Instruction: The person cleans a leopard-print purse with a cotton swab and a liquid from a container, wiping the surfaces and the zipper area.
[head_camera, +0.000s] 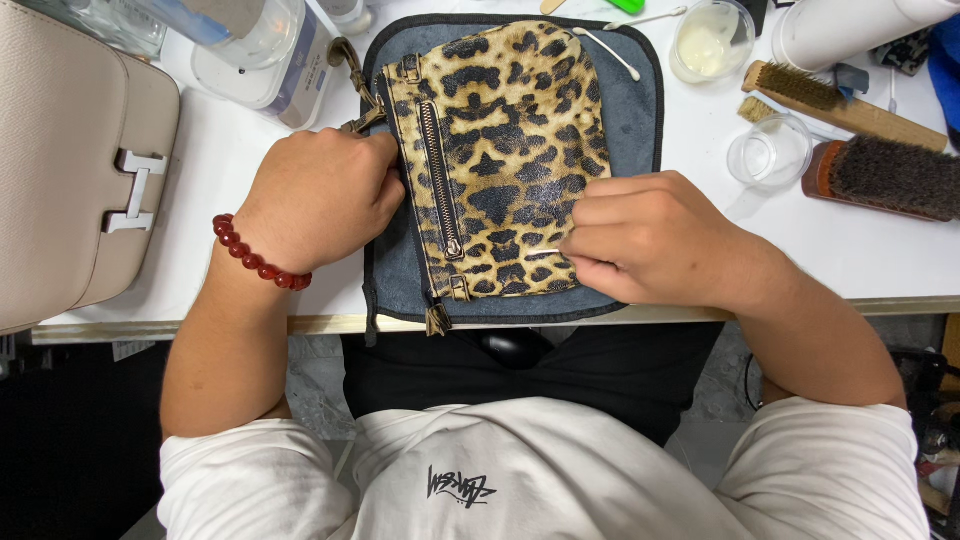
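White worktable (880, 262) under bright light, dark floor (70, 440) below

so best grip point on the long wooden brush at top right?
Probably the bare wooden handle end of the wooden brush, fingers closing across its narrow width from above. It lies flat, bristles at the far-left end, and the dark brush crowds its near side.

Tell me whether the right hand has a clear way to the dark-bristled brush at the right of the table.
Probably yes. The right hand holds a cotton swab against the leopard-print bag, and only bare white table lies between it and the dark-bristled brush. The swab would have to go down first.
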